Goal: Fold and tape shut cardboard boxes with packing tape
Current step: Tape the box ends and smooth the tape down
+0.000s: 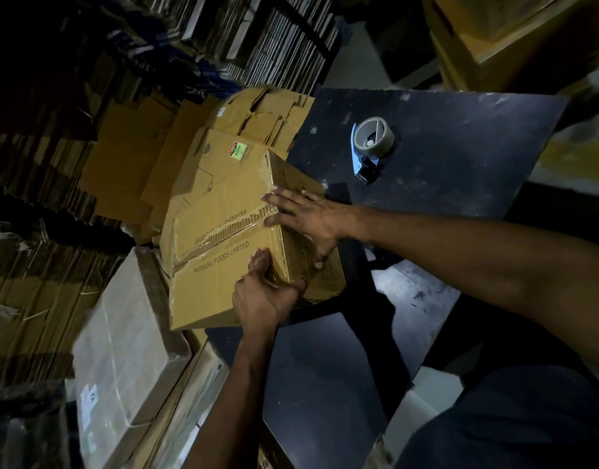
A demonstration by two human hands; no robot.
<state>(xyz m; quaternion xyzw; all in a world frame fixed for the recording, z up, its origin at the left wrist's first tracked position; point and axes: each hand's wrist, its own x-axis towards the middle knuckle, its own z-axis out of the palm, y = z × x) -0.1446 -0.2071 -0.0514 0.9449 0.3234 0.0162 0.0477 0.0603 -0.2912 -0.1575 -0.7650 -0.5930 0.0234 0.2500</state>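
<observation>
The box [223, 262] sits at the picture's centre, at the table's [443, 157] left edge, tilted so one broad face looks up. That face reads "PATANJALI FOODS LIMITED", and a torn strip of bare corrugation runs along its flap seam, under what looks like clear tape. The narrower side face, toward 3 o'clock, is in shade and partly covered by both hands.

The left hand [264, 292], at 6 o'clock of the box, grips the near corner: its fingers curl over the top edge while the thumb runs along the side face. The right hand [305, 218], at 3 o'clock, lies flat with fingers straight and together, pressing across the edge where the seam meets the side face; its thumb reaches down that shaded face. The box's underside cannot be seen.

A tape gun [371, 147] lies on the table at 1 o'clock of the box, well apart from both hands, its roll facing up; the handle is mostly hidden beneath.

At 11 o'clock lies a heap of flat cartons [139, 157], one with a green sticker [238, 151] too small to read. At 7 o'clock stands a wrapped bundle [122, 333], its label blurred. Stacked cardboard [274, 35] fills the dark background, detail lost in the gloom. At 5 o'clock, dark clothing is cut off by the frame.
</observation>
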